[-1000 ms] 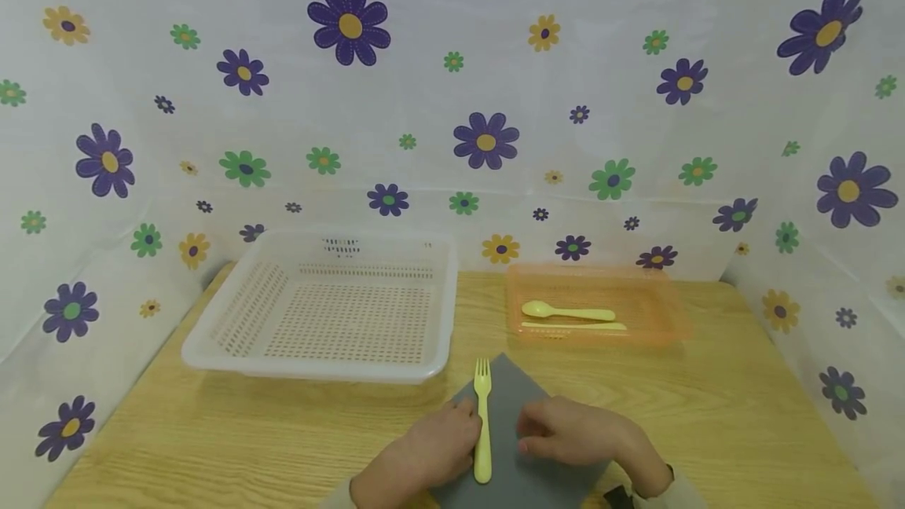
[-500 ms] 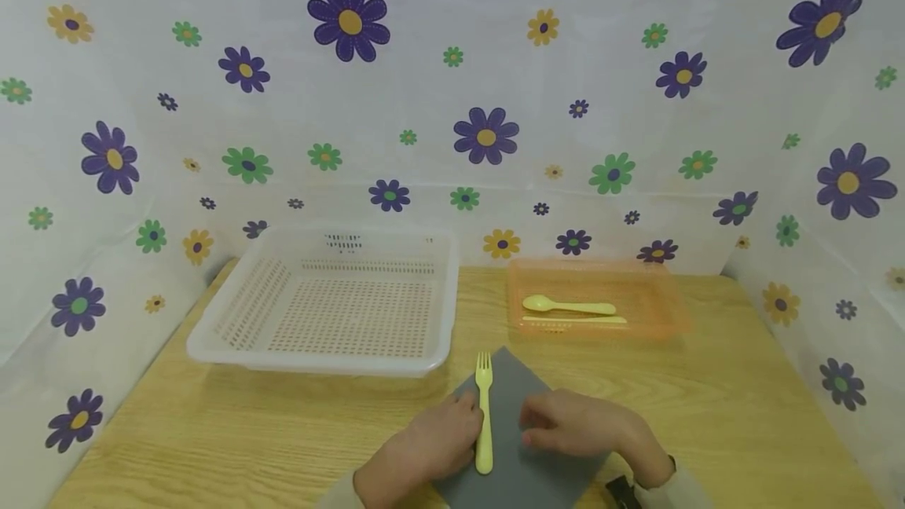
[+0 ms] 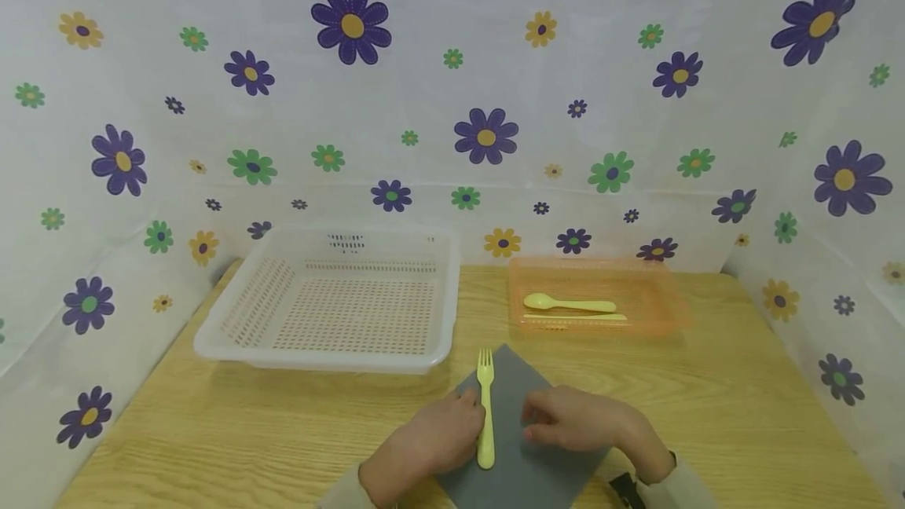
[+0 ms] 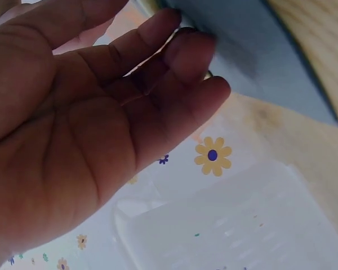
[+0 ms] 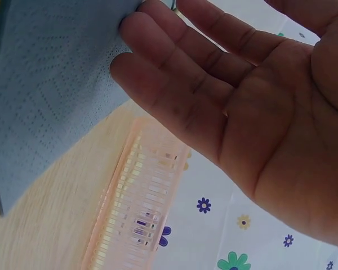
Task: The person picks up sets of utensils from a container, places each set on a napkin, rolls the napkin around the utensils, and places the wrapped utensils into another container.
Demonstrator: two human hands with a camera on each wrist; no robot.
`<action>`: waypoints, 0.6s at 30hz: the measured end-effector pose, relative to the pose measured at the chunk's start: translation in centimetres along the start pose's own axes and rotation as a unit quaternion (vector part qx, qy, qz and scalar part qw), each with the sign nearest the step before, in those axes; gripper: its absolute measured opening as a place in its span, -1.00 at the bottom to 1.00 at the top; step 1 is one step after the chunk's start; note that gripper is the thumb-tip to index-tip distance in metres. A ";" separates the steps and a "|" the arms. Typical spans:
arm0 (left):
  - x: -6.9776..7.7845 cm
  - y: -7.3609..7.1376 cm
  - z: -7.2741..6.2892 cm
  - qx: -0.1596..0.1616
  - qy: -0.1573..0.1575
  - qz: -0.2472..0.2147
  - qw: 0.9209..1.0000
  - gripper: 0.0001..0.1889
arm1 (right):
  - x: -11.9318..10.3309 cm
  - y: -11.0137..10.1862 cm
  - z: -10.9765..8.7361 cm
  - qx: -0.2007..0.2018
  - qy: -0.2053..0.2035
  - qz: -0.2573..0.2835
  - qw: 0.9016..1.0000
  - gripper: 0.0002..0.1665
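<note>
The yellow fork (image 3: 488, 411) lies on the left part of the grey napkin (image 3: 512, 454), its tines reaching just past the napkin's far left edge, and the step in hand looks like settling the two together; a light pinch on the handle while the other hand presses the napkin flat would probably stop the paper sliding. The left hand (image 3: 448, 430) sits over the napkin's left side, close against the handle, though whether it touches the fork is hard to tell; its fingers (image 4: 183, 109) curve loosely, clamped on nothing visible. The right hand (image 3: 576, 419) rests over the napkin's right side, fingers (image 5: 158, 84) bent and slightly apart, gripping nothing. Beyond the napkin to the left stands a white basket (image 3: 325, 362), its near corner close enough to crowd the tines; beyond it to the right, an orange tray (image 3: 650, 305) holds a yellow spoon (image 3: 569, 305) and a thin yellow utensil (image 3: 576, 317); bare bench (image 3: 707, 383) shows right of the napkin
</note>
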State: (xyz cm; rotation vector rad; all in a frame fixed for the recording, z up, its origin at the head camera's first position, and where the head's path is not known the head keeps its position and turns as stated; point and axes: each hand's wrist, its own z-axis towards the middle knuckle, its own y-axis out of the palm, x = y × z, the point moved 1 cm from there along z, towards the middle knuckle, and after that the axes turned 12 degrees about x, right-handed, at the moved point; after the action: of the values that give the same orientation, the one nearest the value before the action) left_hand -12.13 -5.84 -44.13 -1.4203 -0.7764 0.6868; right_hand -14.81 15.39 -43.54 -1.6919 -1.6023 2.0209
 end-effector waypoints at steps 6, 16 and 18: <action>0.5 -0.8 0.0 0.035 0.014 -0.005 0.999 -0.91 | 0.1 -0.4 -0.2 0.008 -0.017 -0.005 1.000 -0.75; 2.7 -1.5 2.7 0.116 0.036 0.016 0.992 -0.86 | 0.9 -4.1 -0.9 0.104 -0.039 -0.033 0.993 -0.80; 3.1 -1.6 3.4 0.121 0.017 -0.012 0.992 -0.85 | 1.1 -5.0 -0.9 0.126 -0.041 -0.046 0.990 -0.83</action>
State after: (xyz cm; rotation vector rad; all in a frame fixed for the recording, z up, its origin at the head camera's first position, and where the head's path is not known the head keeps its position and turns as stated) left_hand -13.12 -1.36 -42.34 -1.1985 -0.6589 0.7113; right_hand -17.22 18.98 -40.62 -1.4385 -1.3481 2.1646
